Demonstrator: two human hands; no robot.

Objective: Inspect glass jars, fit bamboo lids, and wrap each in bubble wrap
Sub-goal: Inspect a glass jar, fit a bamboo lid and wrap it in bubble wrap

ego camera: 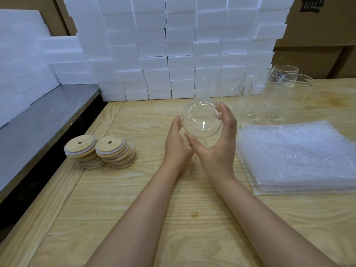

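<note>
- While my left hand (176, 141) and right hand (217, 145) clasp the clear round glass jar (202, 120), I'd turn it slowly, hunting chips.
- Round bamboo lids (112, 149) lie left of my grip.

Clear jar (202, 120), tan lids (100, 151), white foam blocks (154, 45)

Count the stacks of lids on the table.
2. The left stack sits near the table edge; the right stack is beside it, left of the held jar. None seems hidden.
</note>
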